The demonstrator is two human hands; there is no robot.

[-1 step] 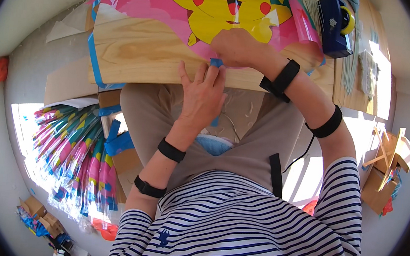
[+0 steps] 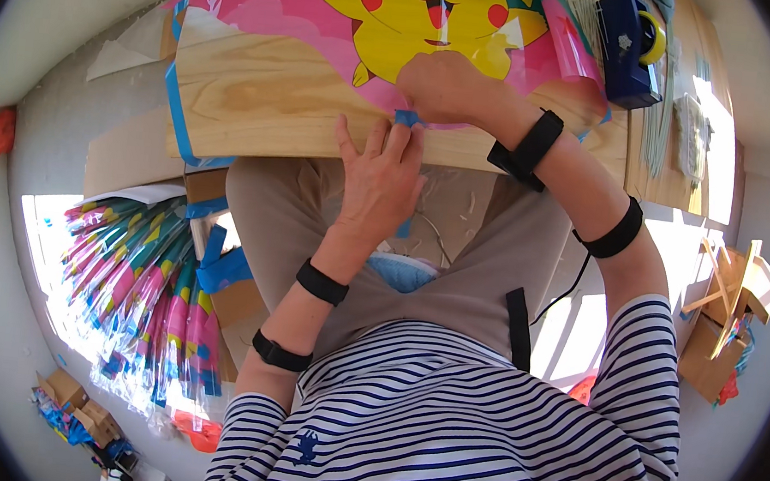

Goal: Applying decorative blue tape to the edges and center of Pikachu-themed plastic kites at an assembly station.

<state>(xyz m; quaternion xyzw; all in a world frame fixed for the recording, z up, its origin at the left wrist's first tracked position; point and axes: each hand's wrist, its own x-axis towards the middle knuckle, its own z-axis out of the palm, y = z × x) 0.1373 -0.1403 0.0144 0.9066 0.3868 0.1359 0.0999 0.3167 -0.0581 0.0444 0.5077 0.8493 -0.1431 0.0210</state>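
A: Where does the printed sheet [image 2: 437, 41] lie from the hands?
B: Upper middle of the frame, on the bench [image 2: 259, 103], reaching up and away from them. Its visible part spreads wider across the frame than down it, and the pink lower border dips toward a small blue piece [image 2: 405, 116].
A: Which hand is nearer?
B: The right hand [image 2: 446, 89]; it overlaps the sheet's lower border, just above the blue piece. The left hand [image 2: 381, 171] is below, palm down, fingers extended and parted, fingertips at the blue piece.
A: Is the right one gripping anything?
B: It looks curled, but its fingertips are hidden, so I can't tell.
A: What else is unclear?
B: The frame cuts off the sheet's top, so its true long axis is uncertain. Glare and clear film blur its lower edge.
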